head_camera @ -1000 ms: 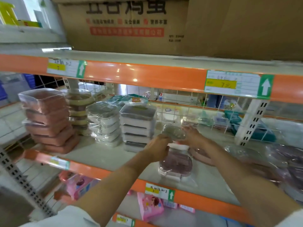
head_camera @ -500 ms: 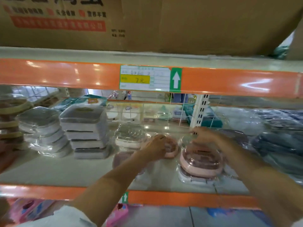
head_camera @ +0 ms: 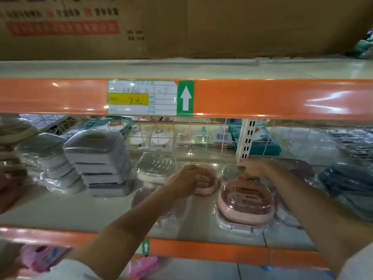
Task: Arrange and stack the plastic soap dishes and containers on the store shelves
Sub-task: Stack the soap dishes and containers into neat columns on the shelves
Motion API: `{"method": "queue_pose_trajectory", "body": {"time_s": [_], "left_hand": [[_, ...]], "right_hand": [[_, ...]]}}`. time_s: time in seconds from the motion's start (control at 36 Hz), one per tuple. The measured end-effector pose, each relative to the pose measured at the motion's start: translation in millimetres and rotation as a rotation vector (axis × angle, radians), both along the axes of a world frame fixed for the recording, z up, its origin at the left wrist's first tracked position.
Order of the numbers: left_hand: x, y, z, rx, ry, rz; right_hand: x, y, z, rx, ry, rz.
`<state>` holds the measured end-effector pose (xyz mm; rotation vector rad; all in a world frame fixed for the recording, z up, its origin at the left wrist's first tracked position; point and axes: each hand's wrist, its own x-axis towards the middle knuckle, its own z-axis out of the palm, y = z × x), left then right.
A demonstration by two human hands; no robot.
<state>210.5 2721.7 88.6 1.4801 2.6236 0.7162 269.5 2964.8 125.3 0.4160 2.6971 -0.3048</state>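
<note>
Far left of the frame, brown dishes (head_camera: 10, 178) sit stacked at the shelf's edge, blurred. Next along, a pile of wrapped grey dishes (head_camera: 48, 168), and beside it the tall stack of grey square containers (head_camera: 101, 164), four or five high, standing upright. Just right of that, toward the back, one clear-lidded white soap dish (head_camera: 155, 166) in its wrapper. Now to the middle: the left hand (head_camera: 185, 180) reaches in over the shelf (head_camera: 60, 211) and lies on top of a pink soap dish (head_camera: 210, 184), fingers curled down over its near rim, gripping it. Below that forearm a purple dish (head_camera: 141, 199) lies in plastic, partly hidden. Right of centre, a pink round dish with clear lid (head_camera: 246, 203) rests on top of a white-rimmed dish (head_camera: 238, 225), nearer the front edge. Behind it the right hand (head_camera: 254, 168) is down on a clear wrapped dish (head_camera: 230, 171), fingers bent and pinching its far side, though blur hides the exact grip. Far right, dark blue-grey wrapped goods (head_camera: 347, 182) piled up. Overhead, the orange rail carries a price label (head_camera: 141, 98) with a green arrow, and a cardboard box (head_camera: 181, 27) sits above.
</note>
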Motion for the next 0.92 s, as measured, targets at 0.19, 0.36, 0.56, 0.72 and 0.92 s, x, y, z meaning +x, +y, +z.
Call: {"method": "queue_pose_trajectory", "body": {"time_s": [0.19, 0.36, 0.56, 0.72, 0.92], "left_hand": [[19, 8, 0, 0.016, 0.093, -0.092], [23, 16, -4, 0.014, 0.08, -0.179], [5, -3, -1, 0.084, 0.136, -0.12], [2, -26, 7, 0.249, 0.059, -0.22], [6, -67, 13, 0.11, 0.186, -0.019]], "right_hand": [[-1, -7, -6, 0.019, 0.063, -0.03], [-1, -10, -9, -0.022, 0.161, -0.067], [0, -11, 10, 0.008, 0.352, -0.086], [-5, -40, 29, -0.117, 0.424, -0.086], [-28, -114, 31, -0.226, 0.475, 0.039]]}}
